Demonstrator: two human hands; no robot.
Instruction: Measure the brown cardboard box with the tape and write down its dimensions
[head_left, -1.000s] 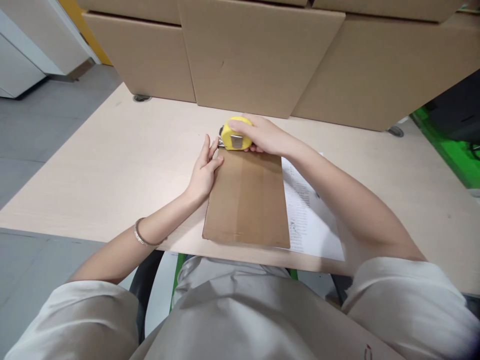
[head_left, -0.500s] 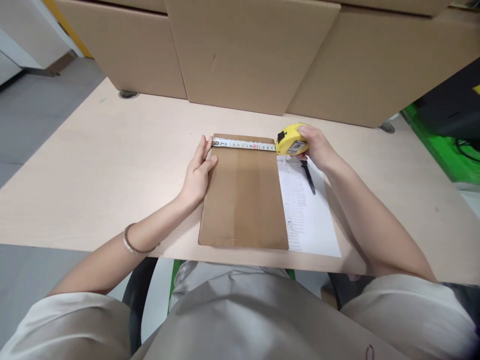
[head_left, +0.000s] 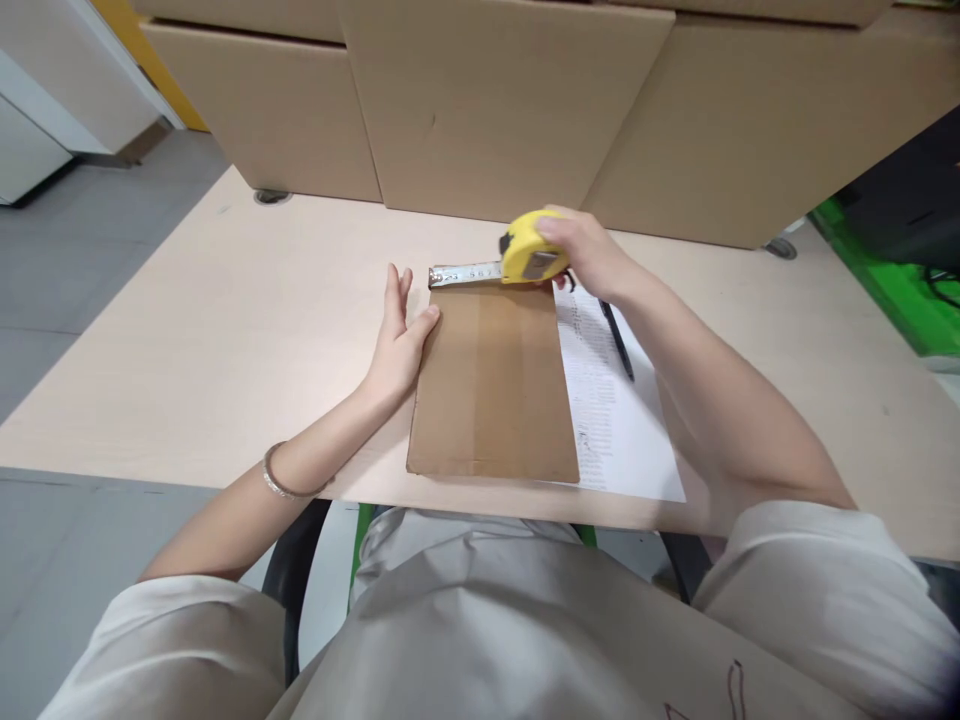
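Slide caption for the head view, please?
Right hand holds a yellow tape measure, blade out over the far end of a cardboard box; left hand touches the box's left edge.

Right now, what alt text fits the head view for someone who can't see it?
The right hand holds a yellow tape measure, its blade out over the far end of a cardboard box, while the left hand touches the box's left edge. A black pen lies on printed paper alongside; larger boxes stand behind.
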